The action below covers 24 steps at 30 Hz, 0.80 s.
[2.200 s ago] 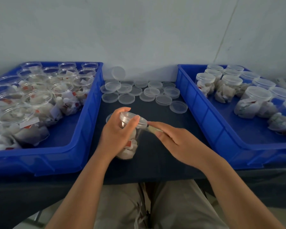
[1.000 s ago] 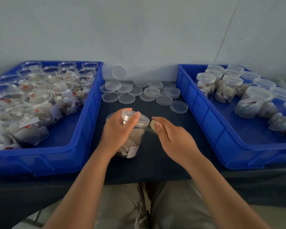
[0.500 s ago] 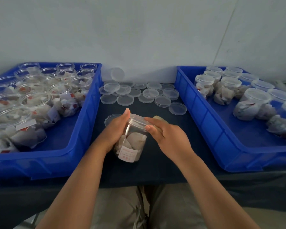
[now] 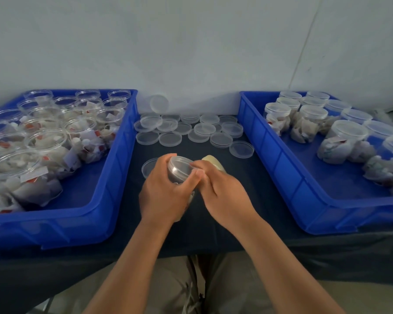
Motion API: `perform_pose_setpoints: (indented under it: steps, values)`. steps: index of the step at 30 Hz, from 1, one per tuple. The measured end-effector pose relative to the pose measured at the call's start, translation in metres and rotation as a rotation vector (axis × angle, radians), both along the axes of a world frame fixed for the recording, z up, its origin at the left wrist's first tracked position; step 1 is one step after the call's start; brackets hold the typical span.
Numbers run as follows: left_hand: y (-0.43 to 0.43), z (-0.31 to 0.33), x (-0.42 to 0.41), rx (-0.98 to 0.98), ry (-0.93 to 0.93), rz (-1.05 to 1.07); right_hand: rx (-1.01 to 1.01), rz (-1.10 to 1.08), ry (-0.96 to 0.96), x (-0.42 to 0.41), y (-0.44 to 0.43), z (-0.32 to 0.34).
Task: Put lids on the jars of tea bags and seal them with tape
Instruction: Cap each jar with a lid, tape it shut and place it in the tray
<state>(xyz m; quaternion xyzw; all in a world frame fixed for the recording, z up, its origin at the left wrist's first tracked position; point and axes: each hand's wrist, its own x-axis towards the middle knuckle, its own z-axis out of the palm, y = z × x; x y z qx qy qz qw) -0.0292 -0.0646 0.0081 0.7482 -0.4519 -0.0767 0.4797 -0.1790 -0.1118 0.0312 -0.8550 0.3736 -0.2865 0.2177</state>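
My left hand (image 4: 162,191) grips a clear lidded jar of tea bags (image 4: 179,169) over the dark table, tilted away from me. Most of the jar is hidden behind that hand. My right hand (image 4: 222,191) holds a pale roll of tape (image 4: 211,160) and its fingers touch the jar's lid rim next to my left thumb. One loose clear lid (image 4: 148,166) lies just left of the jar.
A blue bin (image 4: 114,177) on the left holds several open jars of tea bags (image 4: 45,143). A blue bin (image 4: 281,168) on the right holds several lidded jars (image 4: 343,137). Several spare lids (image 4: 191,130) lie at the back of the table (image 4: 247,177).
The jar has turned in my left hand, which now wraps over it. My right hand with the tape roll has moved in from the right and now touches the lid rim.
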Motion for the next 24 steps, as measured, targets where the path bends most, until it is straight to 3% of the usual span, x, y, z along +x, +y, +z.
perform_pose_setpoints:
  steps: [3,8,16,24]
  values:
    - [-0.007,0.003,0.011,-0.019,0.087,-0.007,0.126,0.088,-0.069,-0.005,-0.003,-0.002]
    - [-0.014,0.008,0.022,-0.055,0.206,-0.06,-0.035,0.092,0.139,-0.012,-0.01,-0.003]
    - [-0.012,0.015,0.042,-0.033,0.428,-0.246,0.16,0.163,0.208,-0.024,-0.039,0.007]
    - [-0.016,0.016,0.048,0.184,0.769,-0.577,0.216,0.247,0.192,-0.025,-0.053,0.01]
